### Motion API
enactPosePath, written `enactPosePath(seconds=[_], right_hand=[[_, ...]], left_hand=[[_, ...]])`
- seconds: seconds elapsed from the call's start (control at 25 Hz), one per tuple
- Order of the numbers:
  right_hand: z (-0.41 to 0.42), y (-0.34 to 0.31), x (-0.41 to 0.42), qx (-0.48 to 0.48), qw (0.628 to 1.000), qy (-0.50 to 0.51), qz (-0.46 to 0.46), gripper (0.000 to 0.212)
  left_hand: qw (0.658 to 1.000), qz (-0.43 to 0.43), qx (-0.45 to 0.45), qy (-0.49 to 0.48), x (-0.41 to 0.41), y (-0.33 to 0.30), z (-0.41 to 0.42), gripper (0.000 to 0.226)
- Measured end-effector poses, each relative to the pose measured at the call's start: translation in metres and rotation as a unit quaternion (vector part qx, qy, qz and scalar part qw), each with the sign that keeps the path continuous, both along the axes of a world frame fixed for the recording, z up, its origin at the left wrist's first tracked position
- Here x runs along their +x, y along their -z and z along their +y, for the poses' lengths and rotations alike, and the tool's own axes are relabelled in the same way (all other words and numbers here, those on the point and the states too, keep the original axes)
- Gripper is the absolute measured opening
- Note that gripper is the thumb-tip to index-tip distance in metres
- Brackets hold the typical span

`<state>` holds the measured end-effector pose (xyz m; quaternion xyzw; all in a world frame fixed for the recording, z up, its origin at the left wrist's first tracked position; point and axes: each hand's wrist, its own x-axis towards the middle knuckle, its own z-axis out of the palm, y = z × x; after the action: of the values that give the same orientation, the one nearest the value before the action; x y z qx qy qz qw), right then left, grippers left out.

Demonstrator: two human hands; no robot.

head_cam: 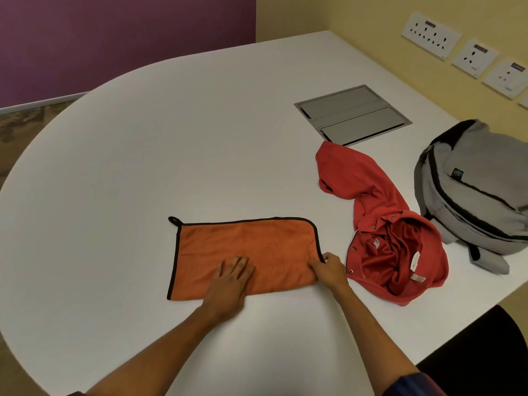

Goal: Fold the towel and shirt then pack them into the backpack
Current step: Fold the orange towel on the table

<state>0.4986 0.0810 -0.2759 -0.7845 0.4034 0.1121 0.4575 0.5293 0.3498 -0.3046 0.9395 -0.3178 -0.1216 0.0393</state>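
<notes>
Right hand [328,268] at towel [245,247] edge

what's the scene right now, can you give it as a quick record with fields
towel: orange, black trim, folded flat on the white table
left hand: presses flat on the towel
right hand: pinches the towel's right edge
shirt: red, crumpled, unfolded, right of the towel
backpack: grey, far right, lying on the table

the backpack [471,190] runs off the frame's right edge; its logo patch and the shirt [385,224] labels are too small to read.
</notes>
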Motion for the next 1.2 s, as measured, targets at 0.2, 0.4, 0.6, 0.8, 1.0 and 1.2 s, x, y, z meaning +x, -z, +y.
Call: enactPosePath(seconds=[0.2, 0.4, 0.6, 0.8, 1.0, 1.2], right_hand=[[0.005, -0.029, -0.008, 0.004, 0.971, 0.149, -0.188, 0.032], [0.065, -0.067, -0.008, -0.084, 0.944, -0.022, -0.319, 0.021], [0.122, -0.069, -0.007, -0.151, 0.906, -0.214, -0.334, 0.036], [0.166, -0.064, -0.004, -0.097, 0.896, -0.27, -0.338, 0.033], [0.194, -0.059, 0.002, -0.042, 0.928, -0.259, -0.266, 0.017], [0.229, -0.059, 0.011, -0.046, 0.915, -0.307, -0.26, 0.023]], left_hand=[[1.0, 0.002, 0.011, 0.013, 0.008, -0.027, -0.04, 0.035], [0.867, 0.292, -0.332, -0.23, 0.047, -0.076, -0.083, 0.054], [0.838, 0.328, -0.286, -0.33, 0.091, -0.111, -0.081, 0.056], [0.857, 0.24, -0.253, -0.379, 0.11, -0.099, -0.032, 0.047], [0.76, 0.307, -0.384, -0.426, 0.118, -0.095, 0.024, 0.023], [0.743, 0.307, -0.405, -0.436, 0.127, -0.086, 0.07, 0.026]])
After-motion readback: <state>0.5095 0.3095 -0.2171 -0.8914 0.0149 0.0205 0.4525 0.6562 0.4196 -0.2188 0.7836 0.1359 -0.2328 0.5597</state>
